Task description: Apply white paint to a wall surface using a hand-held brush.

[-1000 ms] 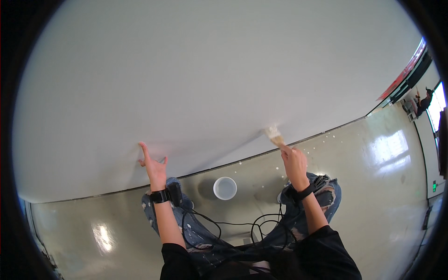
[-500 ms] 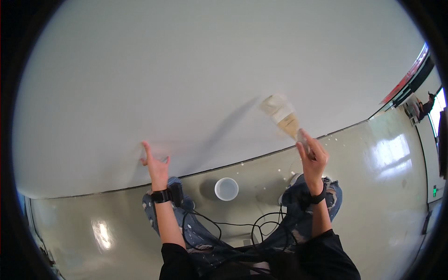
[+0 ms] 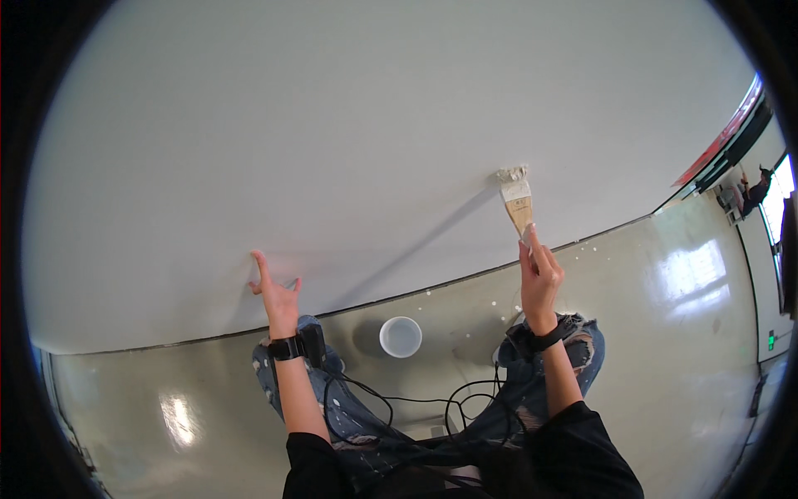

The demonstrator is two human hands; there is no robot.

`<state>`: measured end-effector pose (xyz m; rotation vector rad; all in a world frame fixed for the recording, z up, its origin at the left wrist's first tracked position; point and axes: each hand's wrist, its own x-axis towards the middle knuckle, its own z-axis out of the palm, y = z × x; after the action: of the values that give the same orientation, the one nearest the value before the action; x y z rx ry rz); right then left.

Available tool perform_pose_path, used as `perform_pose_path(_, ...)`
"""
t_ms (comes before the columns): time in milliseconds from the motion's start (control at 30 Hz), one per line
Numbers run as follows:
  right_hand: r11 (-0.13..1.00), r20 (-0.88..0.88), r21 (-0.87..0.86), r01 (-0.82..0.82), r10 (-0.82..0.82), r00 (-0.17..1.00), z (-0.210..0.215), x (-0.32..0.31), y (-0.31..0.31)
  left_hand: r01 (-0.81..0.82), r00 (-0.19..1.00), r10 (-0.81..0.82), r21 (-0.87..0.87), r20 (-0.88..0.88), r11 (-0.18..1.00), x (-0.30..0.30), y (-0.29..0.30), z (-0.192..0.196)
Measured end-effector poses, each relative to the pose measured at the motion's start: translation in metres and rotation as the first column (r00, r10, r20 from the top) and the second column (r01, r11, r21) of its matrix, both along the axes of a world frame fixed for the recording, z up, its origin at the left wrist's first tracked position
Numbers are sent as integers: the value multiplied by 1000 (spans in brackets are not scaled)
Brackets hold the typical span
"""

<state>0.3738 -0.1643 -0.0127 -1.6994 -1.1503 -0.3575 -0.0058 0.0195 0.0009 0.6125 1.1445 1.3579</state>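
Observation:
My right hand (image 3: 541,279) grips a flat paintbrush (image 3: 519,208) by its wooden handle. The white-coated bristles point away from me and look pressed to the pale wall (image 3: 332,150), where a long shadow runs down to the left. My left hand (image 3: 276,298) is spread near the bottom of the wall, fingertips at its surface and nothing in its grasp. Between my knees a white tub (image 3: 401,337) stands on the floor; what it holds, if anything, is hard to make out.
Black cables (image 3: 453,403) loop across my lap between my legs. White drops spot the glossy floor (image 3: 648,333) along the wall's foot. At the far right, dark items lie near a bright window (image 3: 777,195).
The brush has swung from a leftward slant to nearly upright, its bristle end shifting right. My right hand has moved slightly left and is less blurred. My left hand stays put.

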Motion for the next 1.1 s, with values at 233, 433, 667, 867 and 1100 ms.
perform_pose_path(233, 993, -58, -47, -104, 102, 993, -20, -3, 0, -17, 1000, 17, -12, -12, 1000, 4, 1, 3)
perform_pose_path(433, 978, -126, -125, -166, 150, 981, -38, -7, -3, -4, 1000, 4, -8, -16, 1000, 5, 2, 6)
perform_pose_path(667, 909, -316, -329, -255, 149, 937, -59, -9, -9, 27, 1000, -27, 5, 11, 1000, -3, 4, -2)
perform_pose_path(867, 685, -343, -582, -439, 283, 896, -48, -7, -15, 59, 998, -59, 26, 8, 998, -7, 3, -2)
perform_pose_path(1100, 906, -342, -198, -374, 294, 893, 20, -2, -23, 17, 1000, -17, 1, -1, 1000, -3, 2, -1)
